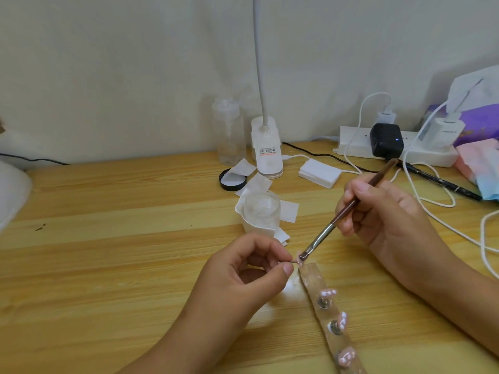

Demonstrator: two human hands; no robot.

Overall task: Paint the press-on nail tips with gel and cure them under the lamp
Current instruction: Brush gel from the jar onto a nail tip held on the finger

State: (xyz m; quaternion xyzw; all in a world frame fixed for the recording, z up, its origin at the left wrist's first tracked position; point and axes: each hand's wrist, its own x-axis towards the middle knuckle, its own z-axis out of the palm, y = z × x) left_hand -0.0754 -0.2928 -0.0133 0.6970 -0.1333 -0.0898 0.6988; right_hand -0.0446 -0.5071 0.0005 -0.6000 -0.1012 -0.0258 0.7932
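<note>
Left hand pinches small pink nail tip at fingertips. Right hand grips brush; bristles touch tip. Tip glossy, pale, partly blurred.

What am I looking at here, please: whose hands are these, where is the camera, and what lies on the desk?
There is no machine: a person works with two bare hands, and the single picture comes from a camera worn on their head, looking down. The right hand holds a thin brush like a pen, its bristles at a small pink nail tip that the left hand pinches, apparently by a thin stem. Beside it on the wooden desk lies a clear strip carrying three more pink tips. Further back stand an open clear jar on white wipes, a black lid, a clear bottle, a white clip lamp, a stack of white pads and a power strip with chargers. The white shape at the left edge is cut off.
</note>
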